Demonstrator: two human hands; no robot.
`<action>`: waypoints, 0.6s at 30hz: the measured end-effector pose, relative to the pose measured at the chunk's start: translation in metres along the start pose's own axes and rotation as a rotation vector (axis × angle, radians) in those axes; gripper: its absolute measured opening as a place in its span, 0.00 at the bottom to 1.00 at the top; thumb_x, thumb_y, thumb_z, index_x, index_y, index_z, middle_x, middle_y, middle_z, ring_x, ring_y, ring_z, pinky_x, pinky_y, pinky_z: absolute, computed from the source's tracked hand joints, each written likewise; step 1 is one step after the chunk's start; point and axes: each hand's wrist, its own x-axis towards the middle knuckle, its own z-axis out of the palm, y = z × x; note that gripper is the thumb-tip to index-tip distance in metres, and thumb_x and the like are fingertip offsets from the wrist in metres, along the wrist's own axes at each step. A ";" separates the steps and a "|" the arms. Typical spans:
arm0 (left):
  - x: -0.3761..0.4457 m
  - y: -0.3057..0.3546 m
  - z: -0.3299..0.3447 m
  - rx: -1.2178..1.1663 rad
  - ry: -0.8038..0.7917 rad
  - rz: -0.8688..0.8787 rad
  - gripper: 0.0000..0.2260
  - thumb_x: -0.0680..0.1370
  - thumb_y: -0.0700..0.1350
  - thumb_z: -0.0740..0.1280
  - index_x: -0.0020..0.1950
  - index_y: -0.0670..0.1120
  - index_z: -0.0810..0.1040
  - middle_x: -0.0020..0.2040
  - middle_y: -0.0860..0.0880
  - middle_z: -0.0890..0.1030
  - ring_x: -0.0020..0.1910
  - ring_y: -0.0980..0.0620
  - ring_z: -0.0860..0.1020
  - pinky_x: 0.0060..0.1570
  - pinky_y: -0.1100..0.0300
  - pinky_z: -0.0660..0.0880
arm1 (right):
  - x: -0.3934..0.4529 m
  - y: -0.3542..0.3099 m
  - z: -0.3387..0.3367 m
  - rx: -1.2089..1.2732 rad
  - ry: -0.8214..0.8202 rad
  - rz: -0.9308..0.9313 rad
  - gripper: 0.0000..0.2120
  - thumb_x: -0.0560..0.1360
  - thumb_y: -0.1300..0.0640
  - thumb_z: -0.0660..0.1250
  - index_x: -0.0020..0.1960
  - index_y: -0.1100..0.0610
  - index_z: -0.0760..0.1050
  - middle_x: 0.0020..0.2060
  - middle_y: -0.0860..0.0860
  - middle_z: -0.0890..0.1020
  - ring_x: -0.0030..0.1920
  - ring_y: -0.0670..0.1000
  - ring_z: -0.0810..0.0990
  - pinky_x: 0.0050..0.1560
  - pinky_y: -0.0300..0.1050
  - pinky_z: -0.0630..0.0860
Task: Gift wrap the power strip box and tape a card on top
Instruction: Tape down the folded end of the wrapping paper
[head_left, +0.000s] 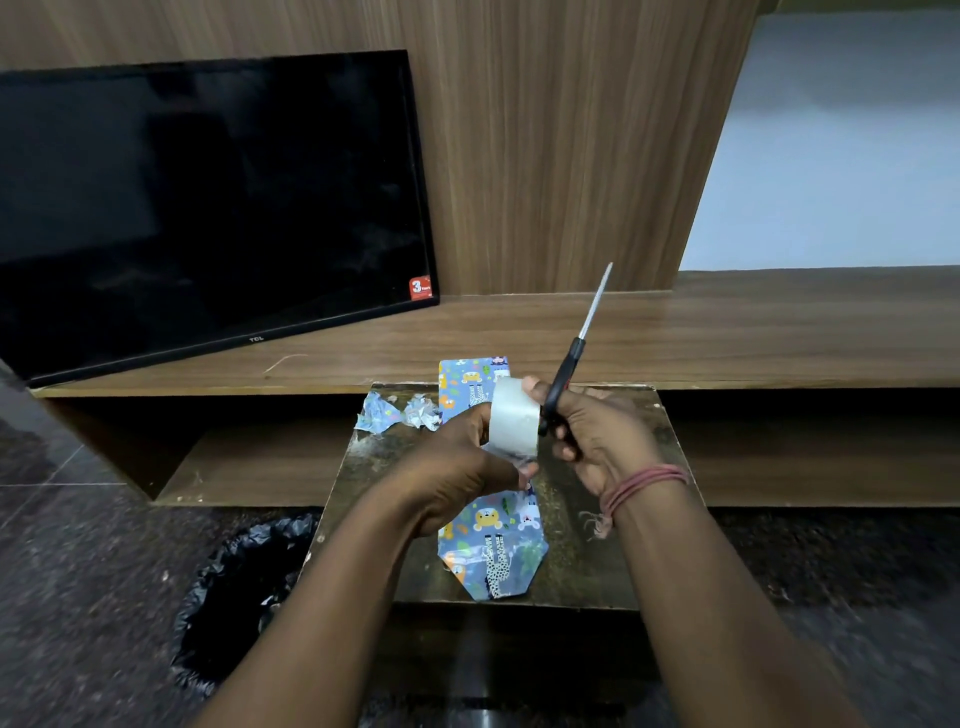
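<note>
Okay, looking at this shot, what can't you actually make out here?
- Head view: middle of the wrapped box, hidden behind the left hand and the tape roll.
- Scissors handles, hidden inside the right hand.
- Any card: none visible.
- Contents of the black bin bag: too dark.

Scraps (397, 411) left of wrapped box (491, 545)

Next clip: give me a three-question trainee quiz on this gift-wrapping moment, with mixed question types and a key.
1. True or false: the scissors lie flat on the small table.
2. Which hand holds the tape roll? A) left hand B) right hand C) neither
3. Fill in: crumpled paper scraps lie to the ____ of the wrapped box.

Key: 1 false, the right hand's grip holds them, blades pointing up. 2 A. 3 left.
</note>
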 end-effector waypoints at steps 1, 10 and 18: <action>0.000 -0.001 0.000 0.031 0.012 -0.006 0.30 0.64 0.25 0.69 0.65 0.41 0.76 0.53 0.41 0.83 0.50 0.45 0.81 0.59 0.51 0.79 | 0.001 0.002 0.002 0.028 0.012 0.017 0.10 0.69 0.61 0.78 0.38 0.61 0.77 0.26 0.54 0.74 0.21 0.45 0.64 0.19 0.35 0.56; 0.000 0.001 -0.002 0.168 0.135 -0.012 0.29 0.70 0.25 0.74 0.64 0.50 0.75 0.61 0.45 0.77 0.54 0.39 0.85 0.51 0.50 0.83 | 0.002 -0.004 0.005 0.324 0.183 -0.059 0.11 0.73 0.69 0.73 0.36 0.61 0.75 0.22 0.51 0.73 0.18 0.43 0.66 0.20 0.34 0.65; 0.002 0.005 0.003 -0.088 0.139 0.015 0.22 0.73 0.21 0.67 0.63 0.39 0.73 0.52 0.33 0.84 0.41 0.42 0.84 0.39 0.55 0.83 | 0.006 -0.003 0.008 0.364 0.194 -0.113 0.07 0.72 0.66 0.75 0.48 0.64 0.79 0.27 0.52 0.75 0.20 0.43 0.68 0.21 0.36 0.68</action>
